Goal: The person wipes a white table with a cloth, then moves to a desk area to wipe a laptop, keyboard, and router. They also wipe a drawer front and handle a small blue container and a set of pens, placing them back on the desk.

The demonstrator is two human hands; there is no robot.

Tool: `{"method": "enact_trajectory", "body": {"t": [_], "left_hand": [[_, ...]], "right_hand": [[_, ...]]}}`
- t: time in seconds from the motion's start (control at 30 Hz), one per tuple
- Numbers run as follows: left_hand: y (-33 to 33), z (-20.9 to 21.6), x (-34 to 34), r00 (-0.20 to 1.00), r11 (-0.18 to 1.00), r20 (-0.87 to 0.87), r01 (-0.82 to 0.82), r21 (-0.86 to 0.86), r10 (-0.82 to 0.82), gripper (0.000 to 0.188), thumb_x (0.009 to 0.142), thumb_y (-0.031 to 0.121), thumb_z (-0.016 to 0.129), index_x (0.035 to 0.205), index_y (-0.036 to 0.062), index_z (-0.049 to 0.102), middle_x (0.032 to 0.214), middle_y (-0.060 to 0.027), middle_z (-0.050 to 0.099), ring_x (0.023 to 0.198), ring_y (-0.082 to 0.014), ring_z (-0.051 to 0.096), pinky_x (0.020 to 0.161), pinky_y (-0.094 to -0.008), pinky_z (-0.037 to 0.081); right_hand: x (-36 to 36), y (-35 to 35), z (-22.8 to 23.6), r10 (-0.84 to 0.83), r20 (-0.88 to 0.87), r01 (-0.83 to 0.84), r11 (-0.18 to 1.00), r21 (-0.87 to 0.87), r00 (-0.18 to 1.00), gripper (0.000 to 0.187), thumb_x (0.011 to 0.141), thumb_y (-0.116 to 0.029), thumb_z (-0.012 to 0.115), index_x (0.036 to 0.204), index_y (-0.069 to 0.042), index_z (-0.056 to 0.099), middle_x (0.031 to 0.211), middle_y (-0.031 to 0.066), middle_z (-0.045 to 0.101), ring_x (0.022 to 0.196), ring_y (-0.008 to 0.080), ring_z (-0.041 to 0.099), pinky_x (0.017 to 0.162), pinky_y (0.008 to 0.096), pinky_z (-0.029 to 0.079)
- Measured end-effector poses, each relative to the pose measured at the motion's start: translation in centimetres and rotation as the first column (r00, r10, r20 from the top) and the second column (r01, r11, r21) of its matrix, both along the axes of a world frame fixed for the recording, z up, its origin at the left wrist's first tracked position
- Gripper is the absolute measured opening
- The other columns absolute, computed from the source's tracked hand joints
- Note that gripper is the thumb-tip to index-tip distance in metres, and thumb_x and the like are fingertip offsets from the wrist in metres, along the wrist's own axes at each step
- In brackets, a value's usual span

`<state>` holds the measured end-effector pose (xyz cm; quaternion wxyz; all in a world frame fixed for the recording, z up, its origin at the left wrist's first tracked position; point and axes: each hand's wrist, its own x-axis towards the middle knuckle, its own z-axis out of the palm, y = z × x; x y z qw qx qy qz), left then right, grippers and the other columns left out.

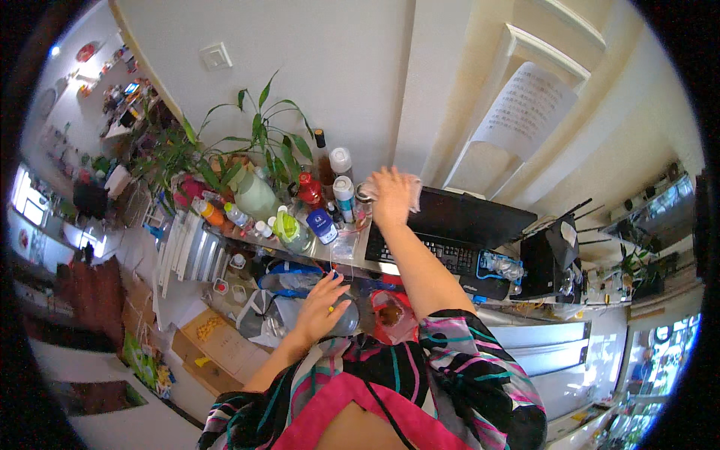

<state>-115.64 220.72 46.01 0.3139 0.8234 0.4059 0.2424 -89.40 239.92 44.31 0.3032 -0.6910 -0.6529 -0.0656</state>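
My right hand (390, 196) reaches far forward, its fingers over a pale pinkish cloth (415, 193) that it holds at the upper left corner of a black monitor (469, 217). Part of the cloth is hidden beneath the palm. Below the monitor lies a black keyboard (446, 255). Nearer to me, my left hand (322, 306) hovers at the front edge of the shelf with its fingers apart and nothing in them. A ring shows on one finger. White spray cans (343, 196) stand just left of the right hand.
Left of the monitor crowd bottles, a blue-and-white container (322, 226), a green vase (255, 196) and leafy plants (270, 142). A black router (551, 259) with antennas stands at right. Bags and an open cardboard box (221, 345) lie below. A written sheet (525, 109) hangs on the door.
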Motion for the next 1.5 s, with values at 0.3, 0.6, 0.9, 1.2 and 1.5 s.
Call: {"method": "enact_trajectory", "body": {"t": [0.3,0.6,0.9,1.2,1.5], "left_hand": [[3.0,-1.1,-0.7,0.992,0.990,0.015,0.128,0.050,-0.129,0.037,0.092,0.017,0.071,0.126,0.0050,0.066,0.147,-0.0139,0.055,0.144,-0.0369,0.041,0.116,-0.0459,0.035],[4.5,-1.5,0.3,0.976,0.976,0.006,0.217,-0.005,-0.217,0.039,0.091,0.020,0.071,0.127,0.0046,0.067,0.144,-0.0182,0.056,0.142,-0.0400,0.043,0.116,-0.0479,0.035],[8.2,0.1,3.5,0.976,0.974,0.086,0.186,0.128,-0.198,0.047,0.089,0.016,0.071,0.133,0.0041,0.061,0.150,-0.0185,0.050,0.142,-0.0381,0.042,0.117,-0.0461,0.034],[23.0,1.3,14.0,0.997,0.915,-0.050,0.078,0.396,-0.063,0.059,0.090,0.019,0.070,0.145,0.0097,0.051,0.154,-0.0129,0.046,0.144,-0.0366,0.038,0.118,-0.0470,0.031],[24.9,-0.7,15.7,0.997,0.914,-0.018,0.078,0.399,-0.077,0.031,0.093,0.016,0.064,0.123,0.0097,0.070,0.129,-0.0085,0.068,0.127,-0.0322,0.057,0.109,-0.0452,0.042]], "right_hand": [[1.7,-1.8,1.2,0.231,0.156,-0.224,0.973,-0.059,0.960,0.065,0.081,-0.003,0.064,0.144,-0.014,0.053,0.156,0.0078,0.046,0.150,0.0280,0.033,0.124,0.0460,0.021],[19.0,-11.2,0.6,-0.194,0.182,0.192,0.981,0.024,0.964,0.072,0.076,0.007,0.062,0.145,-0.015,0.052,0.152,0.0100,0.050,0.145,0.0338,0.040,0.120,0.0518,0.027],[21.4,-11.8,-1.3,-0.448,0.004,0.436,0.872,0.224,0.894,0.067,0.068,0.012,0.056,0.131,-0.009,0.062,0.140,0.0152,0.058,0.139,0.0395,0.042,0.119,0.0529,0.026],[5.9,-6.0,1.2,-0.083,0.099,0.081,0.996,0.024,0.992,0.061,0.078,0.001,0.061,0.138,-0.012,0.058,0.147,0.0087,0.054,0.145,0.0318,0.039,0.122,0.0506,0.022],[17.2,-11.6,2.2,-0.211,0.154,0.210,0.977,0.027,0.965,0.064,0.075,0.002,0.063,0.137,-0.014,0.056,0.142,0.0093,0.055,0.139,0.0337,0.043,0.119,0.0535,0.026]]}}
